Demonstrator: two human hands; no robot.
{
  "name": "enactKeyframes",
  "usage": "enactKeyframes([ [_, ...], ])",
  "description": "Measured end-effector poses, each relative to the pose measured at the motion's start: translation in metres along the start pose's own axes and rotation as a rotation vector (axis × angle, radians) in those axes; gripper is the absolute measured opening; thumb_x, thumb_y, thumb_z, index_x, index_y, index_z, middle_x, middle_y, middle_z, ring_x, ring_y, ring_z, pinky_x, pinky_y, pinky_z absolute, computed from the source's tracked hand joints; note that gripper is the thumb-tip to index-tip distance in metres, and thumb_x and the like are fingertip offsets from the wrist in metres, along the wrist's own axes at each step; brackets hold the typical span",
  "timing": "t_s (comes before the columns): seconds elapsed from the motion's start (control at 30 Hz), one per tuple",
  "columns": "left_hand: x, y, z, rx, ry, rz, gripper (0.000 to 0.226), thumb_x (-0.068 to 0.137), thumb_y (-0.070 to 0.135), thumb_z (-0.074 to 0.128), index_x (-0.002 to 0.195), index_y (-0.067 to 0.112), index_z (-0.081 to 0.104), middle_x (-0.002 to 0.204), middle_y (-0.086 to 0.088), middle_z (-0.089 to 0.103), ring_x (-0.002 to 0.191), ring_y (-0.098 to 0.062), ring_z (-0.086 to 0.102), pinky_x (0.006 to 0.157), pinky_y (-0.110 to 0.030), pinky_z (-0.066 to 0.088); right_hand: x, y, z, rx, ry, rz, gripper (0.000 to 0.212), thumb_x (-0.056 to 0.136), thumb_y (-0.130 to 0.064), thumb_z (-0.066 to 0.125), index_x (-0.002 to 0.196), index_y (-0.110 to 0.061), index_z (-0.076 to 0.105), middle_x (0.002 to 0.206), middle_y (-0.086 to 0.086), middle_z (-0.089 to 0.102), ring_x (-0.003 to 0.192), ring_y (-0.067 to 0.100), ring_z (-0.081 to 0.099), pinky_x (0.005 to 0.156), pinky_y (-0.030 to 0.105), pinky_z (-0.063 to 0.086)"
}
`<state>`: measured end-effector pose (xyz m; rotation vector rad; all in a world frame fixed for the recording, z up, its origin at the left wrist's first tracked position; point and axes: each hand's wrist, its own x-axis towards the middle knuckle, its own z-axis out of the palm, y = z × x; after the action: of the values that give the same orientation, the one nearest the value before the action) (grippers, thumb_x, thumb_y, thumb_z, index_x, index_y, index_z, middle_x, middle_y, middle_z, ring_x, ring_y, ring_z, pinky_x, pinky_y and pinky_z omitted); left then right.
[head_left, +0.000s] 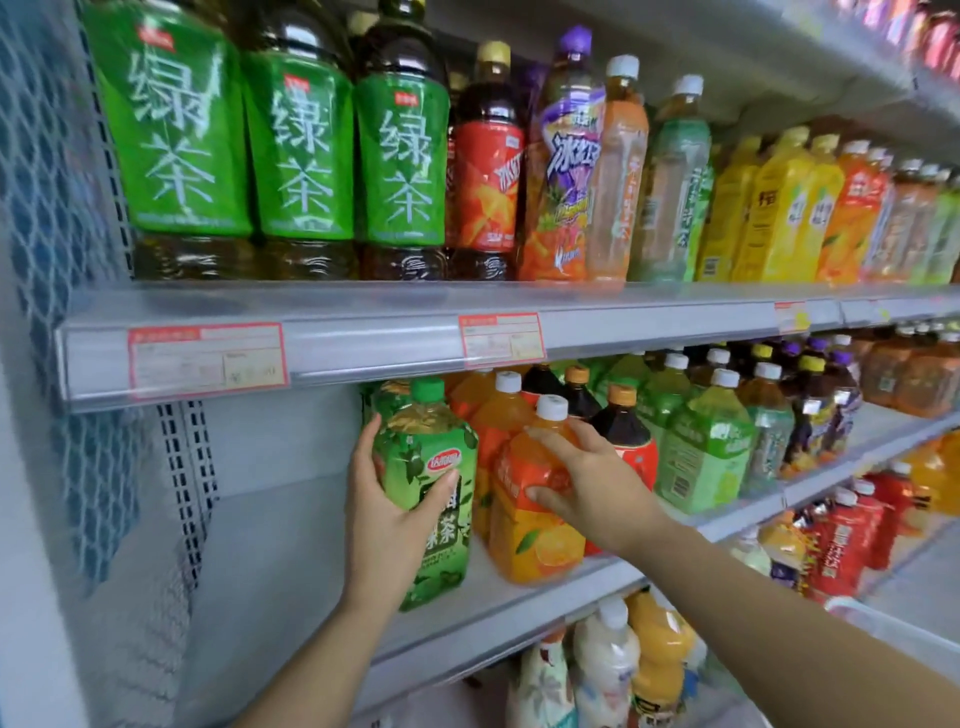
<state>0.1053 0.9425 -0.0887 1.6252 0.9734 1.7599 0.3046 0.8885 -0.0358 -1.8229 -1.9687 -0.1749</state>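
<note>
Both arms reach forward; left hand (385, 514) curled, gripping; right hand (597, 483) spread, gripping.

Grey metal shelving (374, 338), several tiers; perforated upright (179, 467); red-bordered price labels (208, 361) on rail; blue lattice-patterned side panel (47, 208); bright, even light

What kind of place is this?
Most likely a shop's drinks aisle: shelves packed with bottled drinks, price tags on their edges, and the left hand gripping a green tea bottle.

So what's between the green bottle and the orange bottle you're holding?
Only a slim gap, in the head view; the green bottle in the left hand and the orange bottle in the right hand nearly touch.
</note>
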Motion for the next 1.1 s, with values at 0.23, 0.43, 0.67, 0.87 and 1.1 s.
enactKeyframes([
  [0.23, 0.013, -0.021, 0.013, 0.017, -0.034, -0.067, 0.084, 0.072, 0.020, 0.080, 0.140, 0.027, 0.030, 0.133, 0.005, 0.049, 0.112, -0.004, 0.052, 0.084, -0.002, 0.039, -0.001, 0.003, 0.003, -0.039, 0.019, -0.025, 0.066, 0.087, -0.045, 0.058, 0.144, -0.037, 0.025, 0.149, 0.010, 0.024, 0.131, 0.029, 0.037, 0.103, 0.033, 0.037],
  [0.43, 0.035, -0.031, 0.013, 0.221, -0.106, -0.072, 0.098, 0.074, 0.031, 0.076, 0.149, 0.030, 0.013, 0.144, -0.007, 0.024, 0.131, -0.020, 0.037, 0.102, -0.021, 0.025, -0.002, 0.005, 0.003, -0.057, 0.031, -0.047, 0.067, 0.087, -0.045, 0.058, 0.144, -0.038, 0.024, 0.149, 0.010, 0.023, 0.133, 0.028, 0.035, 0.102, 0.033, 0.039],
  [0.67, 0.036, -0.024, 0.022, 0.272, -0.081, -0.133, 0.098, 0.080, 0.026, 0.073, 0.151, 0.023, 0.006, 0.149, -0.011, 0.025, 0.137, -0.027, 0.030, 0.108, -0.039, 0.030, -0.006, 0.008, 0.008, 0.022, 0.036, -0.043, 0.066, 0.090, -0.041, 0.056, 0.144, -0.042, 0.019, 0.156, 0.007, 0.011, 0.142, 0.026, 0.021, 0.105, 0.033, 0.037],
  [0.87, -0.037, 0.025, 0.056, 0.180, 0.094, 0.333, 0.042, 0.088, 0.015, 0.051, 0.129, 0.015, 0.042, 0.127, -0.011, 0.047, 0.119, -0.020, 0.047, 0.101, -0.020, 0.034, -0.057, 0.056, -0.010, 0.078, 0.170, -0.157, 0.035, 0.092, -0.024, 0.057, 0.126, -0.021, 0.057, 0.134, 0.004, 0.048, 0.124, 0.018, 0.046, 0.101, 0.025, 0.039],
  [1.1, -0.122, 0.034, 0.151, 0.066, -0.523, 0.384, 0.020, 0.089, 0.025, 0.044, 0.106, 0.029, 0.055, 0.096, 0.017, 0.058, 0.089, -0.003, 0.057, 0.076, -0.019, 0.046, -0.162, 0.182, -0.049, -0.120, -0.078, 0.314, 0.020, 0.090, -0.021, 0.058, 0.108, -0.020, 0.066, 0.106, 0.000, 0.067, 0.092, 0.016, 0.062, 0.080, 0.033, 0.051],
])
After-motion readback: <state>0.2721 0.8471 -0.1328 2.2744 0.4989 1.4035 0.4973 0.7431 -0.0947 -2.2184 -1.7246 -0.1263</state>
